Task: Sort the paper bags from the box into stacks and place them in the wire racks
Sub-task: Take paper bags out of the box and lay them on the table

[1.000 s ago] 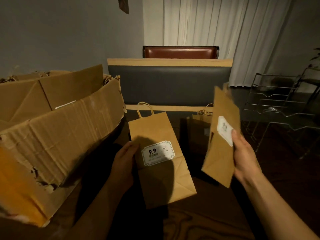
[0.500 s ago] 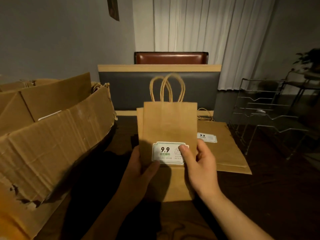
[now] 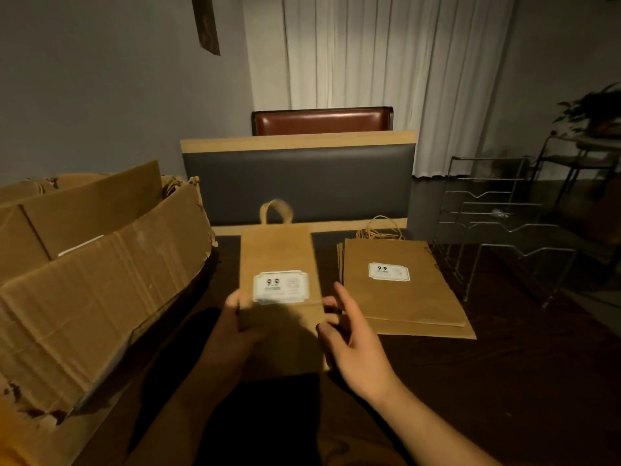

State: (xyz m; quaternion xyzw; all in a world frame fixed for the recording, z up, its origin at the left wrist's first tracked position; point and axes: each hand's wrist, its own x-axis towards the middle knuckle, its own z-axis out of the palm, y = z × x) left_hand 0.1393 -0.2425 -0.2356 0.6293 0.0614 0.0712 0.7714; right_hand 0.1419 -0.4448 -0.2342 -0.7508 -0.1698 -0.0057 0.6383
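Looking from the left, we see the big cardboard box (image 3: 100, 284) standing open on the dark counter (image 3: 504, 381), its near wall creased and torn at the lower corner. Twine handles of more bags (image 3: 173, 185) show over its far edge; the rest of its inside is hidden by the flaps.

Moving to the middle, we hold one narrow paper bag (image 3: 279, 264) upright and slightly blurred, handles at the top and its "9.9" label (image 3: 280, 286) facing us. Our left hand (image 3: 235, 334) grips the bag's left edge low down, with the thumb on the front at the edge and the other fingers behind, out of sight. Our right hand (image 3: 353, 338) is at the bag's right edge with fingers (image 3: 342, 297) spread; only the fingertips seem to touch the paper, and we cannot tell whether they pinch it.

Just right of that hand, a stack of wider bags (image 3: 403, 290) lies flat on the counter, label up, handles pointing to the far side. Farther right, near the stack but apart from it, stand the wire racks (image 3: 504, 230); what their slots hold we cannot make out in the dim light.
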